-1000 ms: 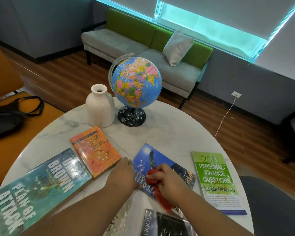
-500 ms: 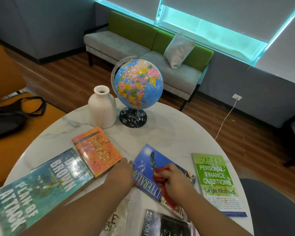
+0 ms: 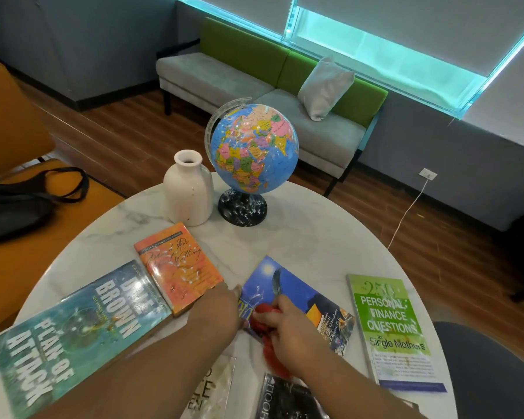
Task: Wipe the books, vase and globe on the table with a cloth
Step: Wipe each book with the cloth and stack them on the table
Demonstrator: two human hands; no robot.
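On the round marble table (image 3: 309, 237) lie several books. My right hand (image 3: 288, 331) grips a red cloth (image 3: 268, 343) and presses it on the blue book (image 3: 300, 294) in the middle. My left hand (image 3: 221, 306) rests on that book's left edge, fingers straight. An orange book (image 3: 176, 267) and a teal "Plan of Attack" book (image 3: 76, 337) lie to the left, a green finance book (image 3: 390, 331) to the right. Two more books (image 3: 285, 397) sit at the near edge, partly hidden by my arms. A white vase (image 3: 189, 192) and a globe (image 3: 251, 152) stand at the back.
An orange chair with a black bag (image 3: 18, 204) stands to the left. A grey and green sofa (image 3: 254, 86) with a cushion is behind the table. A white cable (image 3: 406, 213) hangs from a wall socket. A dark seat (image 3: 496, 373) is at the right.
My right hand has slid the cloth back and forth over the blue book's near part. The view has shifted slightly. My left hand has stayed at the book's edge.
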